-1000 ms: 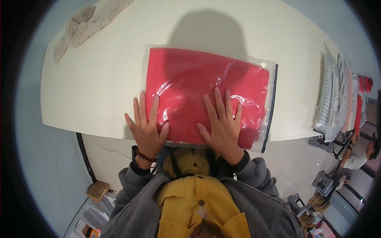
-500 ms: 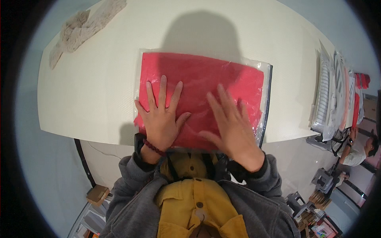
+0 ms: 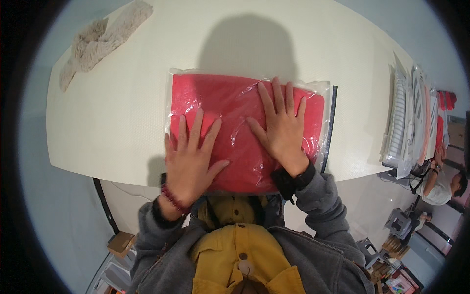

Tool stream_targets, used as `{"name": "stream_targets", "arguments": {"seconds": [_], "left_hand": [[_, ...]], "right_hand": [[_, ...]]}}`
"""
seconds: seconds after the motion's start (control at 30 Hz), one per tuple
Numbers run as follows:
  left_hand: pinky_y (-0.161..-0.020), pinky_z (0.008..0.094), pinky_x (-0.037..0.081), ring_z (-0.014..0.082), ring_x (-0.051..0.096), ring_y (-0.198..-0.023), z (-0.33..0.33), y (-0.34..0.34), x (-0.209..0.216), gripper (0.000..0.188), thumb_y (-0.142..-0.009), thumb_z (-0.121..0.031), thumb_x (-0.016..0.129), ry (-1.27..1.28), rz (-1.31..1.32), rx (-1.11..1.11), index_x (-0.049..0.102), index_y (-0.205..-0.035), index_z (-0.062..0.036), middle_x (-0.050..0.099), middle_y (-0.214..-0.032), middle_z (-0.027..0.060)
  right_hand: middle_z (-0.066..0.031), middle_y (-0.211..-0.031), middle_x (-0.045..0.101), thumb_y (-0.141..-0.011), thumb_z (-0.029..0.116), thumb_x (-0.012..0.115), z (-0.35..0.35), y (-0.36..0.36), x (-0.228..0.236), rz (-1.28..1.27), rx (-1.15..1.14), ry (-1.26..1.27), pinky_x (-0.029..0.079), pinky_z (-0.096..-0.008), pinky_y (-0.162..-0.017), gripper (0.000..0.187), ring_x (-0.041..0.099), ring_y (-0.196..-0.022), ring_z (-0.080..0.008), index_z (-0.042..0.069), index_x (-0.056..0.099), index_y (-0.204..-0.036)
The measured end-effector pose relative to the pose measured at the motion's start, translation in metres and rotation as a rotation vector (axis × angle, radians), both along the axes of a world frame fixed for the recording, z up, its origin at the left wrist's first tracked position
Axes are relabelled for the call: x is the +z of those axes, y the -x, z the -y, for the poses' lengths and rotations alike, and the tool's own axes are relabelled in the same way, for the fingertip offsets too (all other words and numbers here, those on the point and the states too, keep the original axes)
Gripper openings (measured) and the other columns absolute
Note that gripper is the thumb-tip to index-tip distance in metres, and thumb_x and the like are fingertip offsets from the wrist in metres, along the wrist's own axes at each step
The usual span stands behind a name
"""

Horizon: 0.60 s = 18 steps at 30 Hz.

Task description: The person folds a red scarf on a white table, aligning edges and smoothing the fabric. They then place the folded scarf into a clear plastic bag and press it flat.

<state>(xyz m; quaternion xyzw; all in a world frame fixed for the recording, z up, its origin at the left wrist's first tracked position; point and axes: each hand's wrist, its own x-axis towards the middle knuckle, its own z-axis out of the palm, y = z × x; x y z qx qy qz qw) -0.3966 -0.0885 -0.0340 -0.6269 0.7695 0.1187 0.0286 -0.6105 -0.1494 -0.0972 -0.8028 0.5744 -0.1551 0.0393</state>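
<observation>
A clear plastic bag (image 3: pixel 317 89) with folded red cloth (image 3: pixel 235 147) inside lies flat on the white table in front of me. Along its right side runs a dark closing strip (image 3: pixel 331 125). My left hand (image 3: pixel 191 159) rests on the bag's left part, fingers spread and pointing away from me. On the right part my right hand (image 3: pixel 285 130) lies with its fingers stretched toward the far edge. Both palms press on the plastic, and neither hand grips anything. The bag's near edge reaches the table's front edge.
A fluffy beige cloth piece (image 3: pixel 98 46) lies at the table's far left. Several bagged, folded garments (image 3: pixel 409 117) are stacked on the right end. Beyond them another person (image 3: pixel 443 188) is at work. A cardboard box (image 3: pixel 121 242) stands low at the left.
My right hand has moved farther from me and settled on the bag. My left hand has slid slightly nearer. The bag has shifted a little toward me.
</observation>
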Motion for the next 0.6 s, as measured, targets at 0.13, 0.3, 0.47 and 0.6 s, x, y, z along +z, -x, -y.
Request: {"name": "stream_targets", "arguments": {"seconds": [0.13, 0.3, 0.47, 0.6], "left_hand": [[-0.108, 0.0705, 0.027, 0.0398, 0.033, -0.145, 0.026, -0.011, 0.041, 0.07, -0.088, -0.044, 0.069, 0.24, 0.088, -0.134, 0.045, -0.149, -0.0193, 0.035, -0.159, 0.0127], [-0.109, 0.0707, 0.025, 0.0402, 0.024, -0.149, 0.095, 0.034, -0.019, 0.067, -0.094, -0.042, 0.06, 0.412, -0.008, -0.179, 0.037, -0.155, -0.0246, 0.026, -0.164, 0.0104], [-0.108, 0.0719, 0.026, 0.0411, 0.025, -0.148, 0.095, 0.042, -0.065, 0.067, -0.094, -0.042, 0.059, 0.441, -0.061, -0.207, 0.037, -0.155, -0.0303, 0.026, -0.163, 0.0097], [-0.108, 0.0718, 0.027, 0.0416, 0.029, -0.146, 0.094, 0.041, -0.07, 0.065, -0.093, -0.044, 0.06, 0.455, -0.059, -0.2, 0.04, -0.153, -0.0303, 0.032, -0.16, 0.0111]], "right_hand": [[-0.0166, -0.157, 0.036, -0.088, 0.051, 0.066, 0.001, 0.0, -0.002, 0.01, -0.002, 0.015, 0.023, -0.0654, -0.113, 0.077, 0.031, -0.144, -0.0431, 0.018, 0.041, -0.153], [-0.0168, -0.158, 0.036, -0.089, 0.051, 0.065, -0.002, 0.005, -0.009, -0.018, 0.023, 0.078, 0.022, -0.0648, -0.114, 0.079, 0.03, -0.145, -0.0414, 0.012, 0.039, -0.153], [-0.0209, -0.158, 0.033, -0.09, 0.053, 0.063, 0.002, 0.004, -0.003, 0.117, 0.013, 0.034, 0.02, -0.065, -0.114, 0.086, 0.028, -0.148, -0.0402, -0.001, 0.036, -0.151], [-0.0229, -0.163, 0.021, -0.091, 0.05, 0.063, -0.008, 0.009, 0.019, 0.143, -0.068, -0.131, 0.015, -0.069, -0.114, 0.088, 0.02, -0.15, -0.0425, 0.002, 0.029, -0.155]]}}
